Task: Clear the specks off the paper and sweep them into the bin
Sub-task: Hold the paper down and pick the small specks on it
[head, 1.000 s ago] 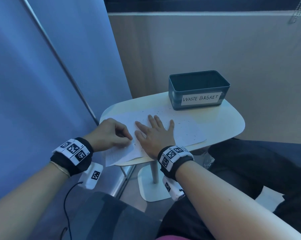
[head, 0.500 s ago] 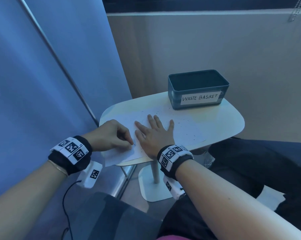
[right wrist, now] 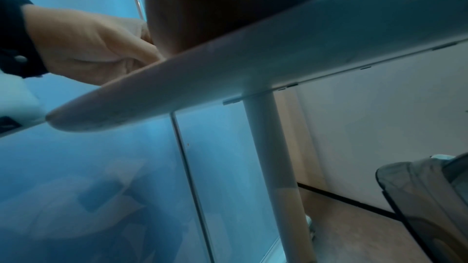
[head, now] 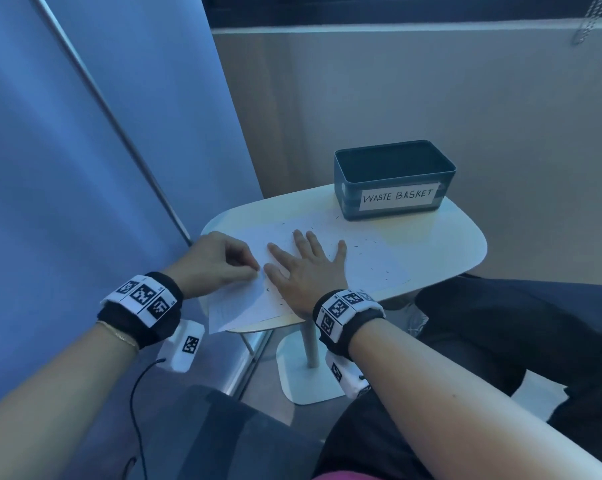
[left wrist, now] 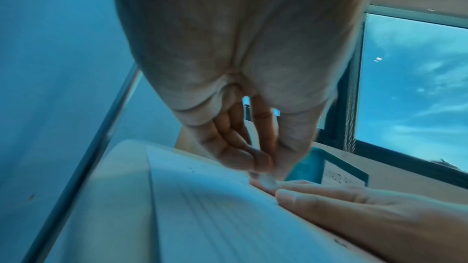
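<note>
A white sheet of paper (head: pixel 372 258) lies on the small white table (head: pixel 459 237), with dark specks (head: pixel 365 242) scattered over it. My right hand (head: pixel 306 261) lies flat on the sheet, fingers spread, holding it down. My left hand (head: pixel 254 268) is just to its left, fingers curled, and pinches a small pale object (left wrist: pixel 263 180) against the paper (left wrist: pixel 202 207) beside the right hand's fingers (left wrist: pixel 354 201). The teal bin (head: pixel 393 178), labelled WASTE BASKET, stands at the table's far side and looks empty.
The near left corner of the paper (head: pixel 223 317) overhangs the table edge. A blue partition (head: pixel 84 150) stands close on the left and a beige wall behind. The table has a single central leg (right wrist: pixel 271 167). My dark-clothed legs (head: pixel 500 341) are on the right.
My left fingertips have shifted slightly back and forth on the paper. The right hand has stayed flat in the same place.
</note>
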